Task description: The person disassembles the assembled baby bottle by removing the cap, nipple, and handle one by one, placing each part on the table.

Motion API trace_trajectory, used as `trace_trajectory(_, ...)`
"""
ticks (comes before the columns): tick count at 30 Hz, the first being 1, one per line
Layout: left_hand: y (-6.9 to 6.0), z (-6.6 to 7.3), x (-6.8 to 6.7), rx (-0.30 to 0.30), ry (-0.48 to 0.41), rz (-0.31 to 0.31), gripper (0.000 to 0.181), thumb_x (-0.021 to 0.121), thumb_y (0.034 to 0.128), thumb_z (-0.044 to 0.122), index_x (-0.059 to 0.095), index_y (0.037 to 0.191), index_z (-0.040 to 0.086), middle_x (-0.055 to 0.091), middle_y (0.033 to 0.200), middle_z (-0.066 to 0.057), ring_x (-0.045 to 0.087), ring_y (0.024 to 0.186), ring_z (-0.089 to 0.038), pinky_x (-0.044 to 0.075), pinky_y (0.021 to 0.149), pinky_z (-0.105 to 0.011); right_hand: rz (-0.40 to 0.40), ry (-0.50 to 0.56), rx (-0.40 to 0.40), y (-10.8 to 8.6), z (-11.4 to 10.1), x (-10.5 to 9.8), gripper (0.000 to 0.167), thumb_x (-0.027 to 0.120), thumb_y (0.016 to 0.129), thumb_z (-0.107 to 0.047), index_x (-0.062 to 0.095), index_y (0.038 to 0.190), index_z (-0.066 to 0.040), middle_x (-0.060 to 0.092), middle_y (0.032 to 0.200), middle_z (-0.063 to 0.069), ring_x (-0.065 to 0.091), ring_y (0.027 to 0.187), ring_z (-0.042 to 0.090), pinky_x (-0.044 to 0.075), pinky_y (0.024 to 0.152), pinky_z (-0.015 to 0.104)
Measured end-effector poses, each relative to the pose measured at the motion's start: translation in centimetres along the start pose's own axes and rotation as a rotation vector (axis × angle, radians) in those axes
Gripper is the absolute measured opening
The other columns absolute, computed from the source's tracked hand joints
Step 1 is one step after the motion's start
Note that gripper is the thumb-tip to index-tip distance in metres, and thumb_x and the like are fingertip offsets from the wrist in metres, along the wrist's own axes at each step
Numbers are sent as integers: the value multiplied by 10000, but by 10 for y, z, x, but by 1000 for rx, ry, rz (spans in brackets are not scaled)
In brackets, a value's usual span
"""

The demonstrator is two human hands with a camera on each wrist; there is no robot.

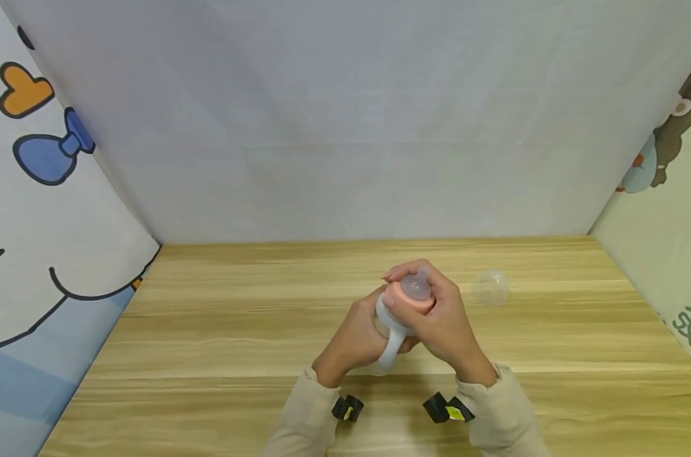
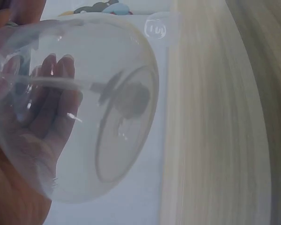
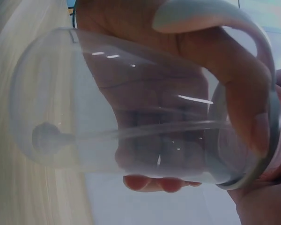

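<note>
A clear baby bottle [image 3: 98, 154] is held above the table, tilted in the head view. My left hand [image 1: 353, 336] grips its body, the thumb lying over the pale grey handle ring [image 3: 274, 108] in the right wrist view. One curved handle [image 1: 389, 349] points toward me. My right hand [image 1: 448, 317] curls round the pink collar [image 1: 403, 298] at the top, below the translucent nipple [image 1: 417, 284]. Inside the see-through body runs a thin straw [image 3: 145, 130] ending in a round grey weight [image 3: 47, 138]. No liquid is visible in it.
A clear dome-shaped cap [image 1: 492, 287] lies on the wood-grain table [image 1: 219, 330], right of my hands. A pale grey backdrop [image 1: 345, 139] rises behind the table, with cartoon-printed panels on both sides.
</note>
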State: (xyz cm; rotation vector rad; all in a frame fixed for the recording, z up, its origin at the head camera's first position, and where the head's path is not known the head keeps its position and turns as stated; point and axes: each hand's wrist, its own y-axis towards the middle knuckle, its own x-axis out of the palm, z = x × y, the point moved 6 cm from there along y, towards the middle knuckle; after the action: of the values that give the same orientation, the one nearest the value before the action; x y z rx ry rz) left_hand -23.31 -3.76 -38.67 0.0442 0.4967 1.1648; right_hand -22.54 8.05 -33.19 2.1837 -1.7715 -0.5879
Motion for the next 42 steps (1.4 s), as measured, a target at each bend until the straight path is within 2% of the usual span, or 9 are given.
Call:
trace_trajectory(7, 1, 1, 1, -12, 15, -1, 466, 846, 752, 156, 625, 1160, 120, 720, 1013, -43, 653, 874, -77, 556, 793, -260, 29, -7, -26, 3, -5, -9, 215, 698, 879, 27, 645, 1076, -43, 681, 1133, 138, 654, 1040, 159, 523, 890, 238)
trace_trajectory(16, -1, -2, 6, -7, 26, -7, 513, 867, 748, 203, 630, 1197, 129, 734, 1032, -25, 663, 888, -55, 552, 797, -239, 77, -39, -40, 2, -9, -21, 224, 699, 876, 37, 638, 1079, -36, 688, 1113, 44, 672, 980, 137, 538, 834, 214)
trace_trajectory(27, -5, -6, 7, -45, 28, -11, 485, 875, 750, 227, 640, 1169, 161, 739, 1036, 1, 665, 921, -49, 536, 851, -251, 153, 40, -135, 3, -24, -34, 206, 681, 855, 104, 618, 1046, 63, 705, 1071, 36, 687, 1031, 138, 549, 824, 179)
trace_trajectory(34, -2, -7, 13, -61, 13, -40, 500, 881, 748, 241, 647, 1187, 194, 730, 1037, 45, 658, 925, -37, 533, 862, -246, 256, 79, -165, -2, -36, -53, 217, 662, 842, 134, 578, 1042, 128, 695, 1058, 64, 683, 955, 152, 548, 773, 171)
trace_trajectory(39, -2, -6, 8, -76, 52, -44, 502, 881, 752, 251, 642, 1190, 198, 728, 1051, 55, 663, 937, -42, 537, 863, -253, 304, 135, -253, -1, -46, -61, 197, 649, 847, 129, 576, 1030, 118, 705, 1043, 69, 682, 952, 164, 547, 763, 168)
trace_trajectory(42, -1, -5, 7, -71, 57, -47, 500, 877, 755, 240, 643, 1195, 197, 729, 1061, 53, 667, 948, -45, 538, 864, -253, 340, 158, -276, -2, -51, -66, 196, 644, 841, 139, 593, 1025, 95, 706, 1039, 75, 679, 977, 180, 551, 786, 175)
